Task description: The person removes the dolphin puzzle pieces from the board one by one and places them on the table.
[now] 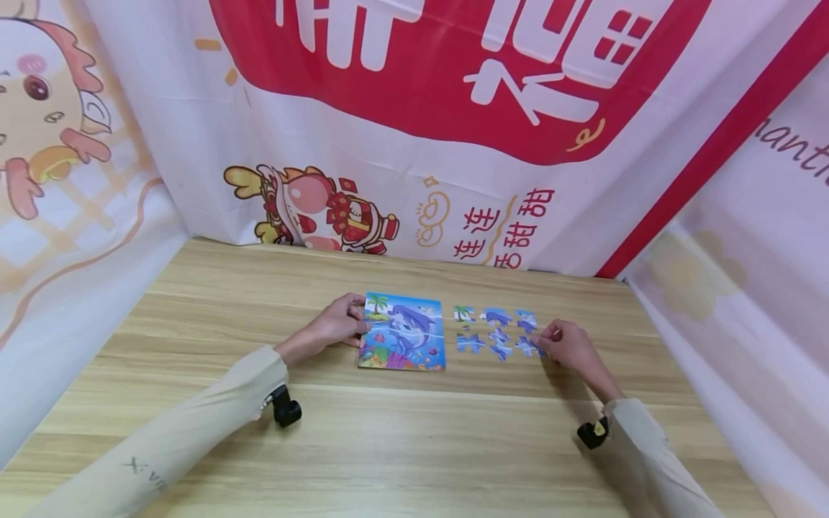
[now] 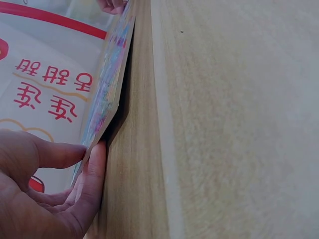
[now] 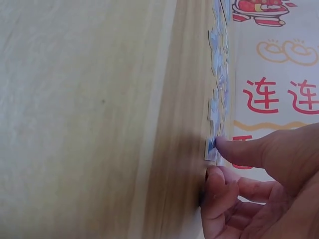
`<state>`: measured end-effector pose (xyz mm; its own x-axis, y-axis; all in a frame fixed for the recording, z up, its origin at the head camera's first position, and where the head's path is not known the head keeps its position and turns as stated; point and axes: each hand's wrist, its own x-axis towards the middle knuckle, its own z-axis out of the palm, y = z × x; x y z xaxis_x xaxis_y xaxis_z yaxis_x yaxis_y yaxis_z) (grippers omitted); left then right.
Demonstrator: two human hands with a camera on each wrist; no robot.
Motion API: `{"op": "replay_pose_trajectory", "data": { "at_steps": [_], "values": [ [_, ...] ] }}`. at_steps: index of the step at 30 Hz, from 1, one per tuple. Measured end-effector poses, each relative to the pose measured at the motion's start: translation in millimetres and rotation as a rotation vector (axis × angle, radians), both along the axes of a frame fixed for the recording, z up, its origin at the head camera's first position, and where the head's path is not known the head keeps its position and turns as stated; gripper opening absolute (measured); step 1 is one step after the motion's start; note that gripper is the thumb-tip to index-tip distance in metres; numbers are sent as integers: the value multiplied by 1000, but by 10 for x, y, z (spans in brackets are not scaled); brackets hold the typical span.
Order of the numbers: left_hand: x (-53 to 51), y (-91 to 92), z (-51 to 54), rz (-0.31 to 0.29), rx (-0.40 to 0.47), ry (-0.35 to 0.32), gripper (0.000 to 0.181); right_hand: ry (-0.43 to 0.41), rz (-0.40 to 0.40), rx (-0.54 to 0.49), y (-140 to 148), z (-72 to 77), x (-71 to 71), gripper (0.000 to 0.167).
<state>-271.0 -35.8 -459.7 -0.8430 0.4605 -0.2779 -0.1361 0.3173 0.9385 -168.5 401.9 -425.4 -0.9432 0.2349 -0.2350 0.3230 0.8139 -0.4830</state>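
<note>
A square puzzle board (image 1: 404, 334) with a dolphin picture lies on the table. My left hand (image 1: 340, 321) pinches its left edge; in the left wrist view, the thumb is above the board (image 2: 112, 74) and fingers are beneath its raised edge. Several loose puzzle pieces (image 1: 499, 338) form two rows to the board's right. At the lower right piece (image 1: 527, 347) is my right hand (image 1: 570, 344). The right wrist view shows that hand's thumb on the end piece (image 3: 212, 148), with curled fingers against its outer edge. Fingertips partly hide this piece.
The wooden table (image 1: 414, 439) extends in front of the board and pieces. A printed cloth (image 1: 401, 165) hangs at the table's back edge, and more printed cloth stands along both sides. Small black devices are strapped at both wrists.
</note>
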Motion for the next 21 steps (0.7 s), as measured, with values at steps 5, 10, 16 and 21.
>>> {"op": "replay_pose_trajectory", "data": {
  "at_steps": [5, 10, 16, 21],
  "values": [
    [-6, -2, -24, 11, -3, -4, 64, -32, -8, 6, -21, 8, -20, 23],
    [-2, -1, -28, 11, -8, -3, 64, -47, -16, 15, -25, 37, -51, 21],
    [-7, 0, -28, 12, -23, -4, 64, 59, 23, 80, -90, 86, -80, 17],
    [-5, 6, -13, 30, -26, -15, 64, 142, 93, 49, -268, 142, -108, 15]
  ]
}}
